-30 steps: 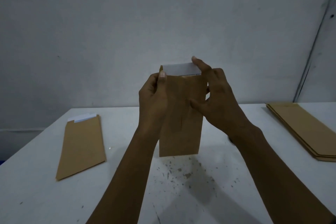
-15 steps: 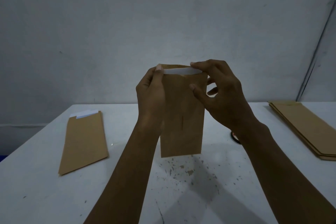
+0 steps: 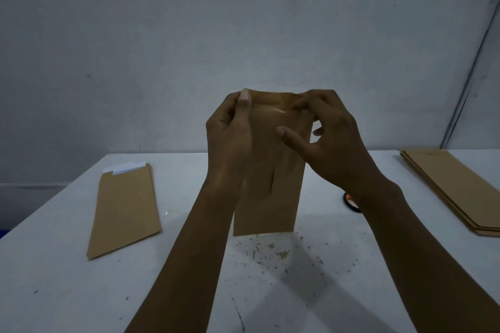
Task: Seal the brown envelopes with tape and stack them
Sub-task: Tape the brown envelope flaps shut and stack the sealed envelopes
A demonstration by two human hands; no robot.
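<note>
1. Far left on the white counter (image 3: pixel 67 265), one brown envelope (image 3: pixel 124 208) lies flat, a white strip showing at its far end.
2. Left hand (image 3: pixel 230 138) up in the air at centre, fingers and thumb curled round the left edge of the held envelope (image 3: pixel 270 184), thumb pressed at the top corner. That is the anchor, and it looks firm.
3. The held envelope hangs upright above the counter, its bottom edge clear of the surface, top flap folded down.
4. Right hand (image 3: pixel 330 140) works the top right: fingers pinch the flap there, thumb lying on the front face. A glint near the fold may be tape; I cannot tell for sure.
5. To do this well, I'd say: keep the left grip steady, run the right fingers flat along the fold so it beds without creases, corners square.
6. A dark tape roll (image 3: pixel 350 201) peeks out beside the right wrist.
7. Far right, a stack of envelopes (image 3: pixel 449 186) waits on the counter.
</note>
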